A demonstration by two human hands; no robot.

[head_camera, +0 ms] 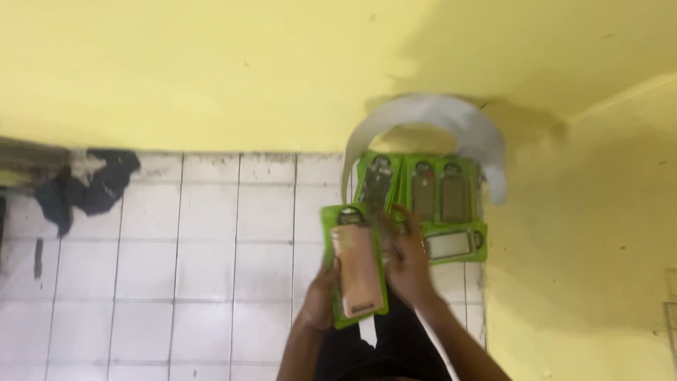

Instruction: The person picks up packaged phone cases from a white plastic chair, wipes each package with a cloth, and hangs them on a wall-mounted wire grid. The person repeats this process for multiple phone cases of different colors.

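While your left hand (pixel 321 296) grips the green pack (pixel 355 264) by its left edge, your right hand (pixel 407 264) closes on its right side. Its long axis points away from you, toward the other packs (pixel 430 194) lying on the floor (pixel 211 247) just beyond your right hand.
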